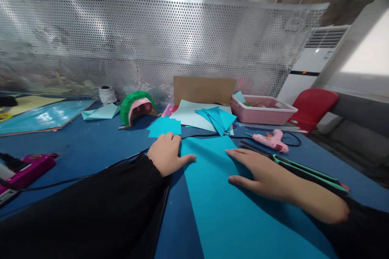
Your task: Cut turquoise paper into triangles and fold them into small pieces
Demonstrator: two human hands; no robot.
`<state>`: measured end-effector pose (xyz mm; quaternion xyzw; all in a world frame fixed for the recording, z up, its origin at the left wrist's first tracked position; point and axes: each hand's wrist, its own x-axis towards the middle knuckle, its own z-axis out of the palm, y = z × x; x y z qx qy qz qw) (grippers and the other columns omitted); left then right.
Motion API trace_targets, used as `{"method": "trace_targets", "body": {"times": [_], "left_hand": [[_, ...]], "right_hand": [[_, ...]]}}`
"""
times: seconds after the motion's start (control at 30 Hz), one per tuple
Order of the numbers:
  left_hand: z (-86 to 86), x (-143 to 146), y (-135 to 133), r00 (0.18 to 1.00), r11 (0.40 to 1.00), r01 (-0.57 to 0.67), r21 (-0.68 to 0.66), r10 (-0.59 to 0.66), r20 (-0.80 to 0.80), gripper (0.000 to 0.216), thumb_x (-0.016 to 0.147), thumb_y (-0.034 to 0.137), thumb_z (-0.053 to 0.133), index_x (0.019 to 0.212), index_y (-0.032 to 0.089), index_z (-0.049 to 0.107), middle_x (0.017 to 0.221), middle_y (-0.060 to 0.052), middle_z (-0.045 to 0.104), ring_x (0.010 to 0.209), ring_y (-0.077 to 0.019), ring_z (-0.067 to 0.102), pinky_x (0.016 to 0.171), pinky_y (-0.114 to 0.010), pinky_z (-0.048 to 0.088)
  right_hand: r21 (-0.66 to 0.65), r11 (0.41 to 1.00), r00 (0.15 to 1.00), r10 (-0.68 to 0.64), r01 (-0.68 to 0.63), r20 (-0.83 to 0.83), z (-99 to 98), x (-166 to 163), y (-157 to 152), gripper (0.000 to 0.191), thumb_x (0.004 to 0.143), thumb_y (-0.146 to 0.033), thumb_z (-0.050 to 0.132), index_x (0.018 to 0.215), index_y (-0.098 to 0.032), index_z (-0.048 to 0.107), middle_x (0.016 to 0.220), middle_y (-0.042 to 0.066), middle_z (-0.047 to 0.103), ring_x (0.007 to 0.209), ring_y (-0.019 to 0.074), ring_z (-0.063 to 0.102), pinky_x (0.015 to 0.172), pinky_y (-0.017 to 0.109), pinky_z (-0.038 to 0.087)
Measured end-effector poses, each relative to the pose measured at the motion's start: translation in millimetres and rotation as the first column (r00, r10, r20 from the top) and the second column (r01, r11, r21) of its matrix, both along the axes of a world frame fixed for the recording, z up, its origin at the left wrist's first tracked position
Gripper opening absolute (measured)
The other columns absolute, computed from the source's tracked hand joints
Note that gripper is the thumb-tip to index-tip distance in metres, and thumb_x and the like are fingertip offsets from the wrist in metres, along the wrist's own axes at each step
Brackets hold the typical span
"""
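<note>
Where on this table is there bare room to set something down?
A wide bare patch lies left, between the power strip, green arch and black cable. Another lies right, between the glue gun, green-handled tool and table edge. It is crowded centrally: blue sheet, left hand, right hand; behind, cut papers, cardboard, pink basket.

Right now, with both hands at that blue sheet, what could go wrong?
1. The knife lies right beside the right hand, its dark blade apparently out; a sideways slip might cut skin.
2. The blue sheet bulges near its far end, between the right hand and the left hand; pressing there could leave a stray crease.
3. A black cord runs along the sheet's far edge; a hand could snag it.
</note>
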<state>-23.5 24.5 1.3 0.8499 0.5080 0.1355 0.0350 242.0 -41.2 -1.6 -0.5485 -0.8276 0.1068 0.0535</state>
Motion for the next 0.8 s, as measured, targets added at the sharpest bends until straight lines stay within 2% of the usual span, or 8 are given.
{"method": "trace_targets", "body": {"times": [0.07, 0.2, 0.3, 0.43, 0.53, 0.63, 0.73, 0.8], "left_hand": [[-1.4, -1, 1, 0.999, 0.999, -0.033, 0.007, 0.032, 0.027, 0.071, 0.073, 0.070, 0.052, 0.103, 0.006, 0.061, 0.100, -0.024, 0.059, 0.097, -0.0427, 0.052, 0.078, -0.052, 0.042], [-3.8, -3, 6, 0.989, 1.000, 0.002, -0.029, 0.002, 0.145, 0.075, 0.062, 0.067, 0.065, 0.109, 0.009, 0.058, 0.107, -0.021, 0.059, 0.104, -0.0415, 0.049, 0.085, -0.051, 0.039], [-3.5, -3, 11, 0.958, 0.996, 0.039, -0.077, -0.015, 0.287, 0.062, 0.060, 0.059, 0.070, 0.100, 0.014, 0.058, 0.098, -0.014, 0.062, 0.095, -0.0332, 0.055, 0.079, -0.044, 0.043], [-1.7, 0, 16, 0.855, 0.988, 0.087, -0.128, -0.008, 0.518, 0.033, 0.077, 0.050, 0.057, 0.084, 0.019, 0.051, 0.072, -0.001, 0.056, 0.065, -0.0169, 0.055, 0.059, -0.029, 0.045], [0.1, 3, 15, 0.761, 0.979, 0.117, -0.169, 0.021, 0.649, 0.034, 0.085, 0.053, 0.044, 0.093, 0.020, 0.046, 0.060, 0.004, 0.050, 0.048, -0.0130, 0.050, 0.045, -0.025, 0.041], [3.1, 3, 14, 0.686, 0.977, 0.135, -0.163, 0.026, 0.727, 0.036, 0.089, 0.055, 0.034, 0.103, 0.022, 0.041, 0.061, 0.004, 0.051, 0.048, -0.0131, 0.052, 0.044, -0.024, 0.042], [4.8, -2, 16, 0.678, 0.987, 0.106, -0.125, 0.020, 0.734, 0.035, 0.089, 0.053, 0.038, 0.102, 0.022, 0.042, 0.061, 0.005, 0.051, 0.048, -0.0125, 0.052, 0.047, -0.024, 0.044], [2.8, -7, 20, 0.723, 0.994, 0.059, -0.090, 0.019, 0.691, 0.032, 0.085, 0.049, 0.049, 0.098, 0.020, 0.048, 0.058, 0.005, 0.049, 0.046, -0.0116, 0.049, 0.048, -0.025, 0.044]], "right_hand": [[0.005, 1.000, 0.999, 0.013, -0.012, -0.047, -0.6, 1, -1, 0.076, 0.083, -0.060, 0.050, 0.142, -0.013, 0.042, 0.144, 0.016, 0.043, 0.131, 0.0362, 0.040, 0.107, 0.054, 0.034], [-0.019, 0.998, 0.992, 0.050, -0.052, -0.116, -2.6, 4, -2, 0.072, 0.084, -0.057, 0.051, 0.143, -0.017, 0.039, 0.146, 0.013, 0.042, 0.131, 0.0325, 0.042, 0.108, 0.050, 0.034], [-0.008, 0.998, 0.988, 0.057, -0.058, -0.146, -4.5, 6, -2, 0.073, 0.084, -0.055, 0.053, 0.145, -0.019, 0.037, 0.147, 0.013, 0.040, 0.132, 0.0329, 0.041, 0.108, 0.051, 0.034], [0.041, 0.999, 0.964, 0.013, -0.002, -0.267, -8.4, 8, -1, 0.075, 0.083, -0.055, 0.054, 0.146, -0.019, 0.033, 0.141, 0.015, 0.048, 0.127, 0.0330, 0.047, 0.105, 0.052, 0.037], [0.015, 0.996, 0.907, -0.072, 0.086, -0.415, -8.5, 9, 1, 0.074, 0.083, -0.058, 0.052, 0.144, -0.019, 0.036, 0.138, 0.014, 0.052, 0.125, 0.0319, 0.050, 0.102, 0.050, 0.041], [-0.082, 0.970, 0.794, -0.234, 0.228, -0.561, -3.2, 8, 3, 0.071, 0.079, -0.063, 0.053, 0.135, -0.018, 0.047, 0.136, 0.015, 0.054, 0.123, 0.0321, 0.052, 0.096, 0.045, 0.048], [-0.165, 0.942, 0.717, -0.331, 0.294, -0.614, 2.7, 9, 4, 0.052, 0.076, -0.064, 0.055, 0.103, -0.022, 0.066, 0.105, 0.012, 0.071, 0.097, 0.0308, 0.067, 0.072, 0.038, 0.057], [-0.193, 0.938, 0.712, -0.344, 0.288, -0.612, 3.7, 11, 6, 0.041, 0.075, -0.064, 0.056, 0.077, -0.023, 0.064, 0.069, 0.005, 0.068, 0.064, 0.0235, 0.066, 0.048, 0.031, 0.051]]}}
